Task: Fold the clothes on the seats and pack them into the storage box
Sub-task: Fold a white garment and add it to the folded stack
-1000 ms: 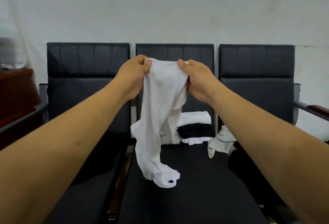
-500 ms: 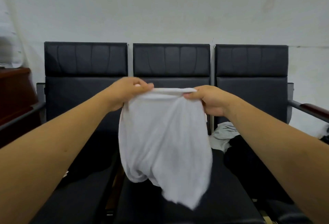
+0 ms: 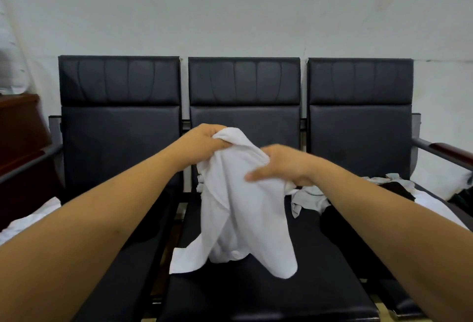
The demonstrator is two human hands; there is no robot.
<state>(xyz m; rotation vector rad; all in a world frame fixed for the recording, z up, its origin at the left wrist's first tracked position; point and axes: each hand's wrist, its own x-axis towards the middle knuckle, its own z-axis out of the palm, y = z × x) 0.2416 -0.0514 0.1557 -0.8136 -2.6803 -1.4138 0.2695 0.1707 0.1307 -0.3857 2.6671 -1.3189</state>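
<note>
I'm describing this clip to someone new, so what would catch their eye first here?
A white garment hangs mid-frame over the middle black seat, gripped at its top by the left hand, the blurred right hand against its side. On the right seat lie loose clothes in a heap.

Head view, body only. My left forearm (image 3: 107,224) and right forearm (image 3: 378,214) are bare from wrist to frame edge, one on either side of the middle seat (image 3: 244,83). Left hand (image 3: 202,142): bare, knuckles sharp. Right hand (image 3: 284,165): bare, outline blurred in front of the middle seat's backrest. There is a small dark mark on the left forearm, left of the middle seat.
</note>
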